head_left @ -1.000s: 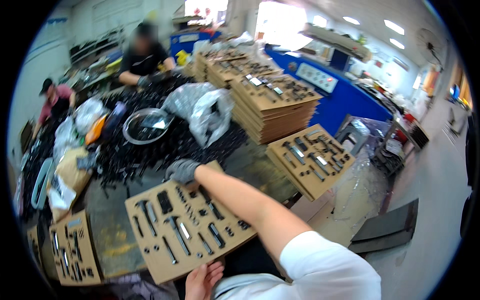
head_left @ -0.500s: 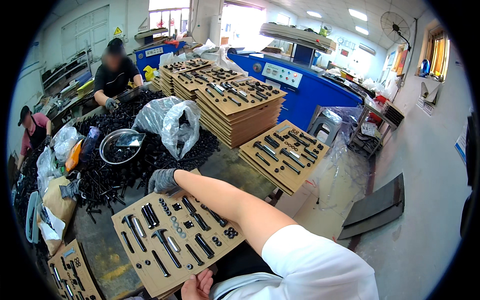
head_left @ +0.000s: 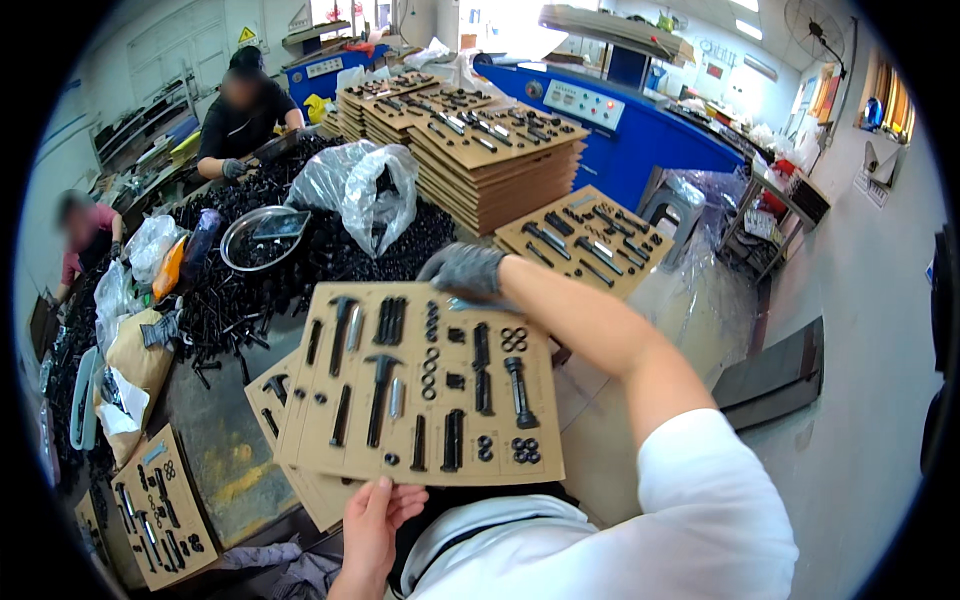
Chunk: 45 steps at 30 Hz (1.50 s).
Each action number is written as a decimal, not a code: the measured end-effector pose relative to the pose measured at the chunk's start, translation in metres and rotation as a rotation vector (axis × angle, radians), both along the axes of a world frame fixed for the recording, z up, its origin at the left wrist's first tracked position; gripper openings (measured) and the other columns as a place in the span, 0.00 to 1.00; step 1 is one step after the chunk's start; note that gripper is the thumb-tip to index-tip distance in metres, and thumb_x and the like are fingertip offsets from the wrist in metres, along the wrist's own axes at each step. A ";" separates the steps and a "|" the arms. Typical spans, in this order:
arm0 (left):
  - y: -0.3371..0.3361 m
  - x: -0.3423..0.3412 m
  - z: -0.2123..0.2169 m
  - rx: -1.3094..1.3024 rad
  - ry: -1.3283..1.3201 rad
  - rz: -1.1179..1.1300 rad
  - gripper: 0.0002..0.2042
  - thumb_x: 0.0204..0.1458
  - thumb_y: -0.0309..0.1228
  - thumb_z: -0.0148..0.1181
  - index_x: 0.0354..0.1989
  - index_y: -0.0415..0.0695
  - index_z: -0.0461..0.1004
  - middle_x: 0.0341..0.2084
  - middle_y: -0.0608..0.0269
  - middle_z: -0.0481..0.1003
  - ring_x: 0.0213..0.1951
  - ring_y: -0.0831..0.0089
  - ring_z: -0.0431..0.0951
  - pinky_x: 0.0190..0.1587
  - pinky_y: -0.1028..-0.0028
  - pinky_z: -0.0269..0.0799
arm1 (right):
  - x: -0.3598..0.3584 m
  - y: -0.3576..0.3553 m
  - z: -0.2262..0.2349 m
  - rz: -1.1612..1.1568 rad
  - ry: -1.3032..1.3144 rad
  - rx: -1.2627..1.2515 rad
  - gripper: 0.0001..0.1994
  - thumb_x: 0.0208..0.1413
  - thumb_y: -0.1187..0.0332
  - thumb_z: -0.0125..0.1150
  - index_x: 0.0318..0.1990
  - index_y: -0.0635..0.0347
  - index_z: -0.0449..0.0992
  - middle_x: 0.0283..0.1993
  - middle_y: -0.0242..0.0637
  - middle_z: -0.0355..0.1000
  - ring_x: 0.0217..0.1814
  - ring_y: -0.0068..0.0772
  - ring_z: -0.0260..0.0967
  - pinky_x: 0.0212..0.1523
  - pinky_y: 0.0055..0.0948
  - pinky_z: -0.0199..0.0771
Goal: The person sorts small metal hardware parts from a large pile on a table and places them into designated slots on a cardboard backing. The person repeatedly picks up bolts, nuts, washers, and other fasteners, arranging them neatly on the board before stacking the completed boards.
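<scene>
A cardboard sheet set with black bolts, nuts, washers and silver pins is raised and tilted between my two hands. My right hand, in a dark grey glove, is closed on its far edge, beside a small silver-blue piece there, perhaps a wrench. Bare, my left hand pinches the near edge, thumb at the front and fingers partly behind the sheet. Under it, a second cardboard sheet with similar bolts shows at the left. What lies under the raised sheet is mostly hidden.
A heap of black bolts, a metal bowl and plastic bags cover the table's far left. Tall stacked bolt sheets stand beyond, another sheet at right. Lower left lies a further sheet. Two co-workers are at the left.
The cardboard sheet has been lifted off the one beneath and swung to the right, turning more square to me. My gloved right hand has moved right with it; my left hand keeps the near edge.
</scene>
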<state>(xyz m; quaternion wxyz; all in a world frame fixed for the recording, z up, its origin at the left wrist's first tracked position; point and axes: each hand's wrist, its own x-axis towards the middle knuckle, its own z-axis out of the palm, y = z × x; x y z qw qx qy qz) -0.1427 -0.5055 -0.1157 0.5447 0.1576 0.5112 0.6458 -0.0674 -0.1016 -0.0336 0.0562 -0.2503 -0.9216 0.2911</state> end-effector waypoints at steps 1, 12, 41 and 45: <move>0.004 -0.001 0.006 -0.018 0.040 -0.030 0.14 0.68 0.34 0.48 0.44 0.33 0.73 0.37 0.47 0.80 0.39 0.63 0.83 0.42 0.71 0.81 | 0.017 -0.003 0.006 -0.034 0.004 -0.009 0.17 0.50 0.73 0.62 0.49 0.58 0.82 0.47 0.42 0.81 0.47 0.35 0.77 0.53 0.30 0.74; 0.107 -0.005 0.037 0.073 0.187 -0.361 0.07 0.60 0.29 0.60 0.40 0.37 0.74 0.31 0.61 0.78 0.34 0.75 0.78 0.41 0.76 0.75 | 0.219 0.016 0.025 -0.493 0.026 -0.063 0.20 0.54 0.68 0.61 0.55 0.59 0.78 0.54 0.44 0.77 0.55 0.39 0.73 0.59 0.33 0.69; 0.669 0.079 0.032 0.142 0.870 -0.488 0.11 0.59 0.25 0.52 0.42 0.40 0.81 0.34 0.62 0.81 0.36 0.74 0.77 0.41 0.71 0.72 | 0.364 0.091 -0.043 -1.284 1.026 -0.684 0.16 0.63 0.76 0.48 0.57 0.69 0.70 0.46 0.42 0.76 0.44 0.32 0.78 0.41 0.29 0.84; 0.684 0.095 0.049 0.171 1.051 -0.541 0.13 0.56 0.25 0.51 0.43 0.42 0.82 0.36 0.58 0.81 0.37 0.70 0.78 0.41 0.70 0.72 | 0.366 0.089 -0.049 -1.309 1.018 -0.707 0.15 0.63 0.76 0.48 0.56 0.67 0.70 0.45 0.41 0.76 0.42 0.30 0.78 0.38 0.26 0.85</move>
